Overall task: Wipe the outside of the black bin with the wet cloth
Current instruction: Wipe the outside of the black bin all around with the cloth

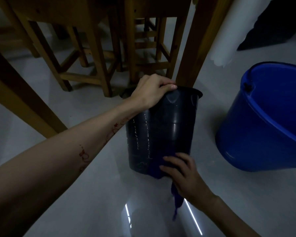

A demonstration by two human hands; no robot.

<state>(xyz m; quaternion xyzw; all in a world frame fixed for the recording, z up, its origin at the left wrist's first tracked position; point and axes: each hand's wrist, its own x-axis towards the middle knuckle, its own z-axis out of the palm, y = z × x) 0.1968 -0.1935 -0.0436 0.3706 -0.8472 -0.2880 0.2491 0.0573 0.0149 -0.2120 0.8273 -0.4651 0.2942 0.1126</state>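
Black bin: stands on the shiny floor, by a wooden table leg — wet drips run down its side.
Wet cloth: blue, pressed low on the bin's side, its tail hanging.
Right hand: grip flat on the cloth, for wiping.
Left hand: grip on the rim — likely to steady the bin.
Blue bucket: near, on the right.

The glossy pale floor carries the black bin, standing just beside a wooden table leg. A blue bucket stands near it, and wooden stools stand behind.
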